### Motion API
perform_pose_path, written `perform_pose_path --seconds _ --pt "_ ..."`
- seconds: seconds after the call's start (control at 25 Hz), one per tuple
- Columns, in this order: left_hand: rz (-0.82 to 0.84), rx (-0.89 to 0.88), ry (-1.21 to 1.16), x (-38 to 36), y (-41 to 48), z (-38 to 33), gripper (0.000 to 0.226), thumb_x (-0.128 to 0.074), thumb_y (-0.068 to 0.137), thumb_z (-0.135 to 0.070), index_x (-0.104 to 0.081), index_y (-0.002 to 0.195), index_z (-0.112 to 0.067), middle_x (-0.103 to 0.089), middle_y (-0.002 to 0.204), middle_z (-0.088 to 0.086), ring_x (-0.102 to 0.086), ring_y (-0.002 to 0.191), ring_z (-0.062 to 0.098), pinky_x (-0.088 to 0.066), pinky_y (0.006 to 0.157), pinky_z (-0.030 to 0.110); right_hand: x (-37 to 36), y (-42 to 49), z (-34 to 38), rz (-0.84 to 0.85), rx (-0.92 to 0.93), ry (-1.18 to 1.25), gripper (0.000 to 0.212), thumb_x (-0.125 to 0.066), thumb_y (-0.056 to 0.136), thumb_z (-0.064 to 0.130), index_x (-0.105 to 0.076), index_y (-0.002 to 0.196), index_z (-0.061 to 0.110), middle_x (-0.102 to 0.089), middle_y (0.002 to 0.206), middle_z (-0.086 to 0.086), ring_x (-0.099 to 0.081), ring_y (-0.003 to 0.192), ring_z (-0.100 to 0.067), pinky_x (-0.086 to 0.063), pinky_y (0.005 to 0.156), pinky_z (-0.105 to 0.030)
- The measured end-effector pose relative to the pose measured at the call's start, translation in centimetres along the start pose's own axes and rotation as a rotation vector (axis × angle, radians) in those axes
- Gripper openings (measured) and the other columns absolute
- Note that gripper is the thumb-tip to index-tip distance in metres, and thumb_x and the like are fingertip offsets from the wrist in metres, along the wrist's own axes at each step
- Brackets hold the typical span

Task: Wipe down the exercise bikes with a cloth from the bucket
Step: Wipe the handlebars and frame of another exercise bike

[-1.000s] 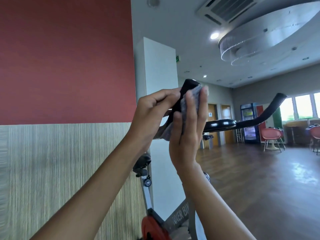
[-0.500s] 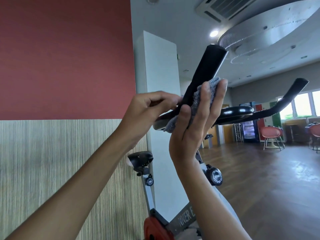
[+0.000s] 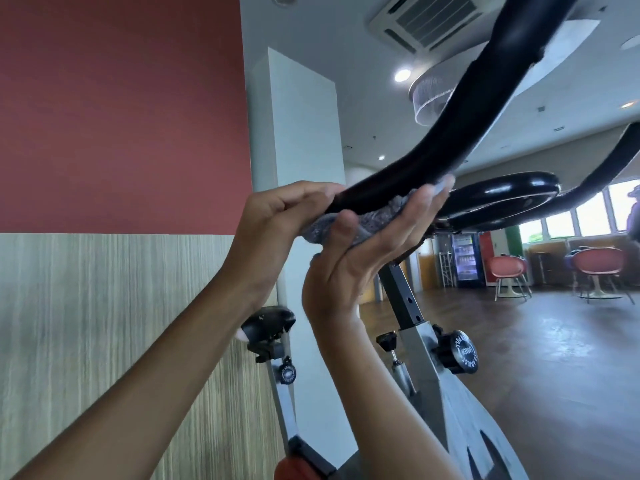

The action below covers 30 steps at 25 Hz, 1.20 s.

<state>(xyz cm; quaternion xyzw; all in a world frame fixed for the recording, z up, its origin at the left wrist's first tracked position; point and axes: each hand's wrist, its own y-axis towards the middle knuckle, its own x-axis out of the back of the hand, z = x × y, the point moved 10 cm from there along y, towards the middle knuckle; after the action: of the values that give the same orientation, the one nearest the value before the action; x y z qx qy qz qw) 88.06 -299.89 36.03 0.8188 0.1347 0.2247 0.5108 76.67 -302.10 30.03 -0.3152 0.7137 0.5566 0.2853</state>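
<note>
Head view: against the frame half a second earlier, the handlebar (image 3: 450,133) fills far more of the picture and sweeps up past the top edge. The right hand (image 3: 363,261) has turned from fingers-upright along the horn to palm-up beneath the bar's lower run. The grey cloth (image 3: 370,218) has travelled with it, off the rising horn and onto the underside near the bar's near end. The left hand (image 3: 277,216) remains at that near end, fingers curled over the bar and gripping it. The right hand lies flat, fingers straight, pressing the cloth up against the bar from below, thumb resting on the cloth's near edge. The bucket is not in view. Judged step: wiping the underside of the handlebar on this bike. To do it well, the left hand should keep the bar steady while the right draws the cloth along in one even pass. The cloth is bunched and should be spread wider so it covers the curve. The gloss black centre loop (image 3: 502,188) looks to be next.
</note>
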Motion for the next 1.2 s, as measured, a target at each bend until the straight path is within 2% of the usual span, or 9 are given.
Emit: perform_pose_path --seconds 0.16,0.28,0.44,0.6,0.68,0.88,1.0,1.12,1.2 --pt "-0.001 -0.051 -0.075 0.4 -0.1 1.3 0.025 -0.051 0.1 -0.009 -0.074 0.108 -0.013 -0.075 0.108 0.008 -0.069 0.108 0.023 -0.051 0.091 0.031 -1.7 -2.3 -2.5 0.047 0.019 -0.019 0.067 -0.033 0.108 0.03 0.012 0.157 0.034 0.004 0.164 0.007 -0.001 0.155 -0.02 -0.016 0.123 -0.04" --pt "-0.031 -0.095 -0.122 0.4 0.0 1.7 0.026 -0.051 0.1 -0.008 -0.075 0.106 -0.015 -0.075 0.106 0.008 -0.07 0.107 0.023 -0.053 0.089 0.03 -2.1 -3.2 -3.6 0.139 0.106 -0.05 0.073 -0.036 0.108 0.03 0.019 0.155 0.035 -0.008 0.159 -0.005 -0.002 0.155 -0.018 -0.019 0.123 -0.037" --pt "-0.103 -0.144 -0.172 0.5 -0.4 2.4 0.025 -0.051 0.098 -0.007 -0.074 0.107 -0.014 -0.075 0.107 0.007 -0.069 0.109 0.022 -0.051 0.098 0.034 -2.4 -3.9 -5.0 0.305 0.227 -0.164 0.077 -0.037 0.108 0.033 0.025 0.154 0.032 -0.008 0.153 -0.012 -0.018 0.146 -0.032 -0.036 0.111 -0.064" --pt "-0.156 -0.163 -0.211 0.3 -0.7 2.6 0.026 -0.05 0.098 -0.007 -0.072 0.112 -0.009 -0.075 0.109 0.007 -0.068 0.11 0.021 -0.051 0.1 0.036 -1.9 -3.6 -6.3 0.393 0.458 -0.298 0.08 -0.043 0.107 0.03 0.019 0.157 0.02 -0.008 0.152 -0.008 -0.005 0.155 -0.017 -0.018 0.124 -0.045" --pt "-0.177 -0.167 -0.213 0.3 -0.7 2.5 0.027 -0.051 0.096 -0.01 -0.072 0.112 -0.008 -0.075 0.109 0.008 -0.068 0.111 0.022 -0.051 0.102 0.041 -1.8 -3.3 -7.7 0.478 0.527 -0.372 0.081 -0.048 0.106 0.028 0.013 0.158 0.018 -0.013 0.153 -0.01 -0.014 0.152 -0.024 -0.012 0.126 -0.043" --pt "-0.24 -0.141 -0.274 0.2 -0.9 2.7 0.025 -0.053 0.093 -0.01 -0.075 0.103 -0.013 -0.076 0.103 0.007 -0.068 0.108 0.023 -0.05 0.103 0.043 -1.4 -3.3 -7.8 0.571 0.439 -0.371 0.059 -0.046 0.106 0.025 -0.01 0.152 0.016 -0.026 0.148 -0.012 -0.024 0.143 -0.032 -0.008 0.126 -0.044" --pt "-0.26 -0.151 -0.251 0.0 -0.9 2.6 0.027 -0.051 0.095 -0.005 -0.075 0.101 -0.014 -0.076 0.1 0.005 -0.069 0.106 0.021 -0.052 0.1 0.037 -1.3 -3.2 -8.3 0.62 0.467 -0.4 0.067 -0.059 0.101 0.013 -0.013 0.149 0.013 -0.028 0.147 -0.011 -0.026 0.143 -0.03 -0.012 0.126 -0.045" --pt "-0.288 -0.134 -0.248 0.0 -0.8 2.4 0.029 -0.049 0.094 -0.002 -0.075 0.094 -0.014 -0.076 0.094 0.001 -0.069 0.101 0.017 -0.053 0.093 0.029 -1.3 -2.9 -8.7 0.682 0.297 -0.399 0.071 -0.06 0.096 0.0 -0.017 0.151 0.012 -0.029 0.148 -0.009 -0.024 0.145 -0.029 -0.012 0.126 -0.048" --pt "-0.325 -0.113 -0.218 -0.1 -0.6 2.2 0.027 -0.048 0.089 -0.004 -0.073 0.087 -0.013 -0.074 0.084 -0.001 -0.068 0.092 0.014 -0.053 0.085 0.025 -1.4 -2.9 -8.0 0.751 0.206 -0.382 0.069 -0.059 0.091 -0.009 -0.026 0.148 0.01 -0.031 0.146 -0.008 -0.026 0.143 -0.029 -0.021 0.122 -0.056"
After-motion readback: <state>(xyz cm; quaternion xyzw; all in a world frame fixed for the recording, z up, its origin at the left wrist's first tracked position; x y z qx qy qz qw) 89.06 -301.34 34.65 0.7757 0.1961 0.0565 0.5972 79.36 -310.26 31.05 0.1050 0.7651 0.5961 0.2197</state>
